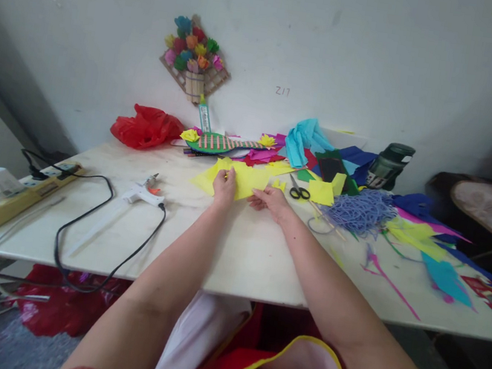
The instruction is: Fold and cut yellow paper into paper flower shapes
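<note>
Left hand: fingers curled, pinching the near edge of the yellow paper; thumb on top.
Right hand: fingers flat and spread a bit, pressing the paper's near right edge to the surface; not closed round anything.
Yellow paper: lies flat, mid-surface, just beyond both hands; far corners pointed, a fold or second layer seems to run thru the middle, can't tell which.
Doing it well (judgement): keep right hand as the anchor, left does the lifting; line edges up before pressing, crease w/ fingertip from centre outward; thin sheet prob. slips on the smooth top, so light steady pressure.
Scissors: black handles, just right of the paper, near the right hand; tips point away.
Yellow squares: small cut pieces beside the scissors.
Blue cord: tangled heap, further right.
Paper scraps: pink, blue, yellow-green strips over the right side.
Glue gun: white, left of the hands, well apart; its black cable loops over the near edge.
Power strip: far left.
Red bag: back left, by the wall.
Paper flowers: hung on the wall.
In the way: scissors & loose squares crowd the right edge of the paper; left side free.
</note>
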Tool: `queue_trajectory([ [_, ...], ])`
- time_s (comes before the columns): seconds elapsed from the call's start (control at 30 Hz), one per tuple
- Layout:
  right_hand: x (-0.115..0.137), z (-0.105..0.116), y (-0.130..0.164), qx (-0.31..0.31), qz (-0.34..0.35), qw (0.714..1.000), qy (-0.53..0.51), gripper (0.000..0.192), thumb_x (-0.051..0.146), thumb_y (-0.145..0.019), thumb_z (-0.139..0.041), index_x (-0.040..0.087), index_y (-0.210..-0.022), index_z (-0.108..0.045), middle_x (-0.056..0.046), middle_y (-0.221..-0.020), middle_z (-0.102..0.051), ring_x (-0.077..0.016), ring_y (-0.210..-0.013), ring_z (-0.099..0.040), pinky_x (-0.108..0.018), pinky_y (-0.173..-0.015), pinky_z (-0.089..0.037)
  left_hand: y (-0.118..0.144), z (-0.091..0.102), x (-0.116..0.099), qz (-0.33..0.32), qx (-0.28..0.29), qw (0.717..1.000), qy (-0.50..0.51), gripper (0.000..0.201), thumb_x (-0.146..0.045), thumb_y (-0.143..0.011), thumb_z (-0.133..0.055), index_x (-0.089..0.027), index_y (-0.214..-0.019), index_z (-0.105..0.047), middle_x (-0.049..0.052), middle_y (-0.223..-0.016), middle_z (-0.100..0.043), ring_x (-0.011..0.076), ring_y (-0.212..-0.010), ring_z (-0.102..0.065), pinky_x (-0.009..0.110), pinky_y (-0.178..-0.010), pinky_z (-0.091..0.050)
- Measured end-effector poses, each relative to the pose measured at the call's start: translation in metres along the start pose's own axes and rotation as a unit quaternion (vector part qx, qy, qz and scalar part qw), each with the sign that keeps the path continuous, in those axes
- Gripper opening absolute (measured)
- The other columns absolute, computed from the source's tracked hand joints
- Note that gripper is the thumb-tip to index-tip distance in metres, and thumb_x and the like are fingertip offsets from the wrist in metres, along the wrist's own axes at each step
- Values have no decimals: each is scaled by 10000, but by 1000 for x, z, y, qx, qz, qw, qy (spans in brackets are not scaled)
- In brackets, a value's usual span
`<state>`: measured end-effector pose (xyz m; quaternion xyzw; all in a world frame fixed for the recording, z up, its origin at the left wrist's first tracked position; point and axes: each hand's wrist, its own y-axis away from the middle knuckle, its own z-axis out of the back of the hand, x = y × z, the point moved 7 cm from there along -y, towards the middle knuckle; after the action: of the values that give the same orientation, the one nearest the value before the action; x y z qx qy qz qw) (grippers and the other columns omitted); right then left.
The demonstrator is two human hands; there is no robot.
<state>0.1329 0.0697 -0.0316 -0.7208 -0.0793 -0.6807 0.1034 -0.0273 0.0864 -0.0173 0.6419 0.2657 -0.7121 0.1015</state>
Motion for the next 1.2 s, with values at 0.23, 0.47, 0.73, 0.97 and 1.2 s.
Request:
queue_trajectory([
  [0.23,10,10,3,21,17,999,-24,124,213,-654,-595,104,-711,-593,-56,-559,-639,-129,-453,-575,-222,-432,-444,7,-15,5,130,182,953,206,336,-351,-582,-609,-152,-845,-545,0,-681,-554,114,-585,-550,215,-511,-402],
  [0.47,7,10,5,71,-4,997,40,136,244,-617,-587,126,-681,-570,-35,-511,-614,-140,-419,-552,-242,-412,-431,16,-22,9,154,319,915,193,327,-336,-536,-686,-114,-753,-585,46,-635,-599,147,-594,-580,258,-574,-449],
  [0.73,6,19,2,-5,-3,999,40,118,227,-596,-614,151,-650,-542,16,-493,-580,-110,-434,-524,-235,-439,-447,17,-23,14,145,348,913,160,239,-249,-532,-682,-146,-643,-497,-25,-513,-514,80,-450,-494,204,-458,-391],
  [0.97,4,26,-1,-11,4,999,38,130,231,-588,-633,158,-610,-528,29,-479,-564,-99,-428,-507,-217,-418,-419,24,-26,11,150,393,897,132,228,-231,-547,-657,-156,-611,-452,-31,-517,-488,75,-452,-493,199,-461,-390],
  [1.2,4,27,-3,-7,11,999,44,158,261,-587,-650,158,-613,-532,34,-499,-565,-96,-441,-499,-215,-433,-409,26,-25,10,151,389,902,113,250,-242,-524,-682,-151,-580,-457,-30,-502,-498,68,-440,-492,190,-454,-396],
])
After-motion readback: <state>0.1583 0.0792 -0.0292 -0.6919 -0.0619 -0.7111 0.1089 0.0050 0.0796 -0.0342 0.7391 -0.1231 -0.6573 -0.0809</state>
